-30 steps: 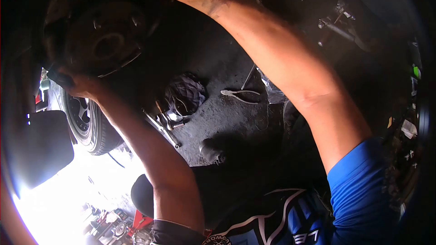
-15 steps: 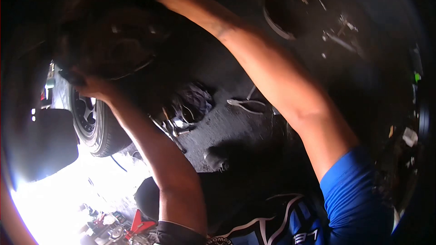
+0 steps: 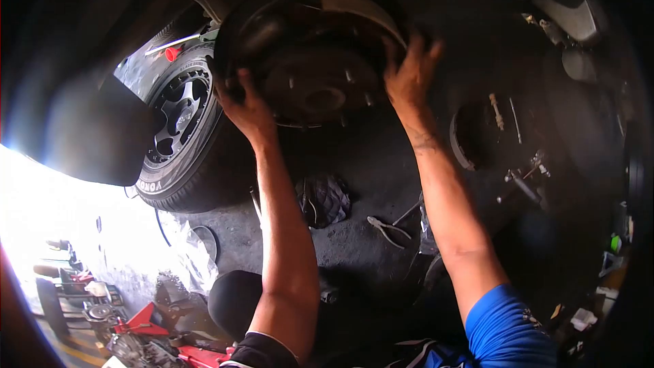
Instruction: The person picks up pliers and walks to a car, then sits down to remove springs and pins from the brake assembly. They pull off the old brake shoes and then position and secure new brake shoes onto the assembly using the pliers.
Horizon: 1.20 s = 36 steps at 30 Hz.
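In front of me, at the top of the head view, is a dark drum brake assembly point(image 3: 300, 85) with several studs around its hub point(image 3: 325, 99). A curved brake shoe point(image 3: 361, 10) lies along its upper right edge. My left hand point(image 3: 248, 112) grips the left rim, thumb in front and fingers partly hidden in shadow. On the opposite side my right hand point(image 3: 411, 78) straddles the lower end of the brake shoe, thumb inside and fingers outside, slightly blurred. Shadow hides the parts inside the assembly.
A wheel with a tyre point(image 3: 180, 123) stands at the left. On the floor lie pliers point(image 3: 390, 230), a dark crumpled cloth point(image 3: 327, 201), a loose curved shoe point(image 3: 460, 140) and small metal parts point(image 3: 523, 180). A red jack point(image 3: 143, 320) is at lower left.
My view has tilted up and to the left, so the brake assembly sits lower and more central. My right hand has gone from the top of the rim to its right side.
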Each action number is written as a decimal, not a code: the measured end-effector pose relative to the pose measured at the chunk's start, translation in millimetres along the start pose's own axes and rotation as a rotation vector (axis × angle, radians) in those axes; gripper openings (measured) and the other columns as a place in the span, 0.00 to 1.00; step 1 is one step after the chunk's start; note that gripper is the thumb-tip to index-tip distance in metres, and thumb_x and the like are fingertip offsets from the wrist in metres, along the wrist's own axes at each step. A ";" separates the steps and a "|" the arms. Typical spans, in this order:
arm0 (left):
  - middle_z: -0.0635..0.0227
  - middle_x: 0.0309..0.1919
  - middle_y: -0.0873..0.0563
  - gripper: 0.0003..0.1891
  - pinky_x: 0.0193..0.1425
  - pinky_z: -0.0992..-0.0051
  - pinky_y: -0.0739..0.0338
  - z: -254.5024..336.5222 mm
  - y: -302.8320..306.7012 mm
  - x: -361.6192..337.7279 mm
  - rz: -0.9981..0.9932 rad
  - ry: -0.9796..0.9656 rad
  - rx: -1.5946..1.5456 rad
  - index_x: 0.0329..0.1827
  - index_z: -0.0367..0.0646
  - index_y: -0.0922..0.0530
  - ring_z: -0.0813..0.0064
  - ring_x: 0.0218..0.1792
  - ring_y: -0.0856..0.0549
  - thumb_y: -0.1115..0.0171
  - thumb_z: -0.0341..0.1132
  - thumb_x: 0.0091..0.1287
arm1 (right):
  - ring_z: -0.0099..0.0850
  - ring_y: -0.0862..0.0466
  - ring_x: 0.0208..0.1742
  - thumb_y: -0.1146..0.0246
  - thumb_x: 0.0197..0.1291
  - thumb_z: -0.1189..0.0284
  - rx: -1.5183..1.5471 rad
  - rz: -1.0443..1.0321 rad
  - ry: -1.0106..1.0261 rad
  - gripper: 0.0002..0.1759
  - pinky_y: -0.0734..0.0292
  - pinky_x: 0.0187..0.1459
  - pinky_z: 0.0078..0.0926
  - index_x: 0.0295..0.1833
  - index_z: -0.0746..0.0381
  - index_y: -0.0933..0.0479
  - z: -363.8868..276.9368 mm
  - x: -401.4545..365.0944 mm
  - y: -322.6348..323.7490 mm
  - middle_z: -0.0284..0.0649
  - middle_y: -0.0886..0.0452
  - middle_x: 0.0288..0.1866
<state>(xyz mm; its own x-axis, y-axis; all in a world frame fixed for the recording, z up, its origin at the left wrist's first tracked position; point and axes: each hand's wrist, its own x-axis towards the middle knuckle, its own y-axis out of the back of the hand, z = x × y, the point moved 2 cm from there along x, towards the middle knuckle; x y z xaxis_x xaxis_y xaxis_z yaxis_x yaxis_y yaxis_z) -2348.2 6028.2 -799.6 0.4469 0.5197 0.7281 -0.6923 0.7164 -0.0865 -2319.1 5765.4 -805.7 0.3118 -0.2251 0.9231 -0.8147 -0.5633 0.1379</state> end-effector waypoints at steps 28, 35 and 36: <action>0.41 0.61 0.25 0.36 0.69 0.64 0.38 -52.2 12.6 4.4 -0.038 0.130 -0.185 0.65 0.26 0.31 0.49 0.63 0.27 0.60 0.57 0.76 | 0.38 0.45 0.77 0.62 0.75 0.47 0.893 -0.089 -0.955 0.40 0.54 0.77 0.33 0.76 0.71 0.50 21.2 4.3 -13.6 0.49 0.47 0.78; 0.43 0.60 0.23 0.37 0.66 0.63 0.35 -61.5 6.6 7.0 0.027 0.199 -0.234 0.62 0.25 0.29 0.50 0.60 0.25 0.59 0.58 0.75 | 0.41 0.36 0.73 0.61 0.74 0.44 0.976 -0.172 -1.041 0.42 0.49 0.75 0.35 0.74 0.73 0.44 16.3 15.8 -11.8 0.52 0.37 0.74; 0.43 0.60 0.24 0.37 0.66 0.63 0.35 -60.6 8.9 5.2 0.020 0.211 -0.236 0.62 0.25 0.29 0.50 0.60 0.25 0.59 0.57 0.75 | 0.42 0.35 0.72 0.62 0.75 0.46 1.015 -0.182 -1.050 0.41 0.50 0.75 0.35 0.72 0.75 0.42 10.7 16.6 -8.2 0.54 0.36 0.73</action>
<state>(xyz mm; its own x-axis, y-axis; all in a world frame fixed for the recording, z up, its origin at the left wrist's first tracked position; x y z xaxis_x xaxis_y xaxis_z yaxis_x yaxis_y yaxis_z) -2317.7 6065.5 -837.8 0.5592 0.6020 0.5700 -0.5624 0.7806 -0.2726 -2302.1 5757.8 -795.3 0.9355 -0.3033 0.1813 -0.1802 -0.8509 -0.4935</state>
